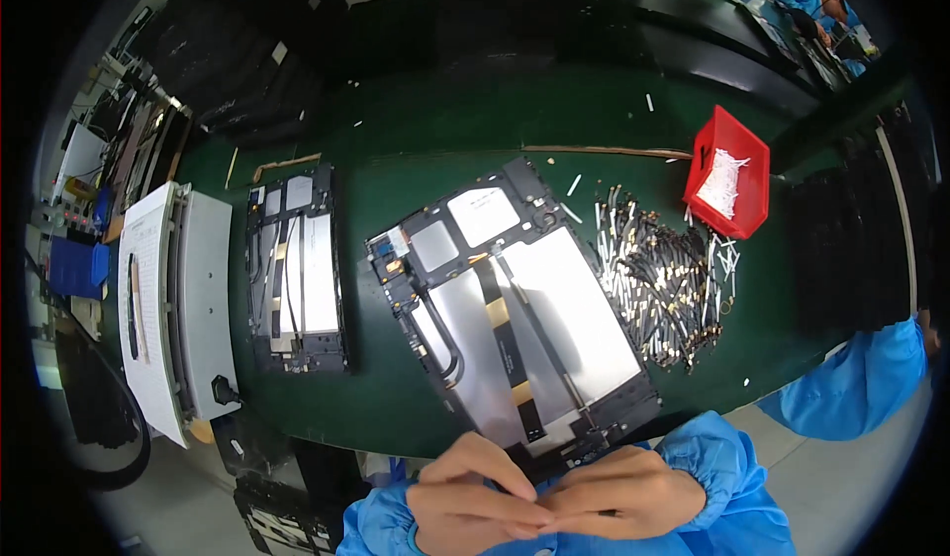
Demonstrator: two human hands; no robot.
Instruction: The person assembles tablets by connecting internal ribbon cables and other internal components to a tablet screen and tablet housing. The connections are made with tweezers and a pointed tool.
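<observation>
At the lower edge my left hand (473,502) and my right hand (623,497) meet, fingertips pinched together. A small dark bit shows at the right fingers; what they hold is mostly hidden. Just beyond them lies an opened tablet-like device (584,304), tilted, its near end close to my hands. It has silver panels, a black flat cable (505,343) with gold bands, and a small circuit board (394,267) at its left corner. To its right spreads a pile of short black cables (658,284) with white and gold ends.
A second opened device (315,259) lies left, beside a white box (206,299) with a paper sheet (146,259) and pens. A red bin (757,185) holding white strips (722,185) stands at the right. Dark stacks (851,239) and a blue-sleeved arm (851,383) lie beyond.
</observation>
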